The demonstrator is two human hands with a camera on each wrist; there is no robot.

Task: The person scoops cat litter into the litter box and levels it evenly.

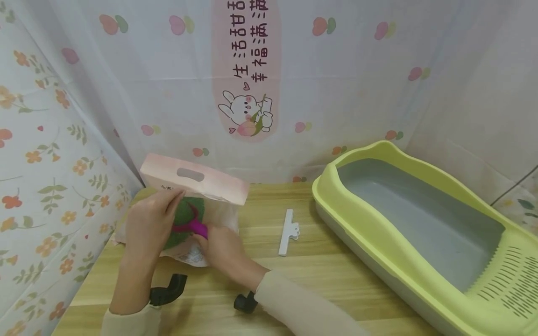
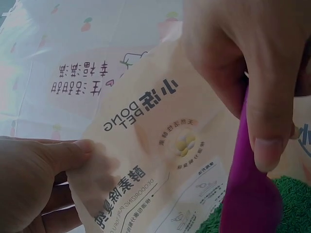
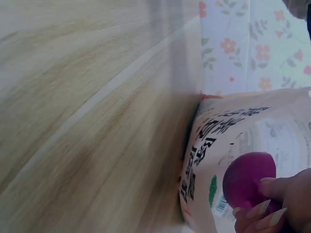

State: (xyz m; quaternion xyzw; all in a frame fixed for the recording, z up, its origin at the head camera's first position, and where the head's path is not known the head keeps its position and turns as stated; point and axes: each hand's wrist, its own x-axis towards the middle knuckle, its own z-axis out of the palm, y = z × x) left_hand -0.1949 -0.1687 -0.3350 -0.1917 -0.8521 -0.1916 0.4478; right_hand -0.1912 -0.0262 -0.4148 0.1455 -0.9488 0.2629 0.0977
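Note:
An open pale pink bag of cat litter stands on the wooden table at left, its top edge with a handle slot folded back. Green litter pellets show inside it. My left hand pinches the bag's rim between thumb and fingers, as the left wrist view also shows. In my right hand is a purple scoop, gripped by its handle with the thumb along it. The scoop is at the bag's mouth, over the pellets; its far end is partly hidden in the head view.
A white sealing clip lies on the table right of the bag. Farther right stands a large litter box with a yellow-green rim and grey base. Patterned curtains close off the back and sides. Black mounts sit at both wrists.

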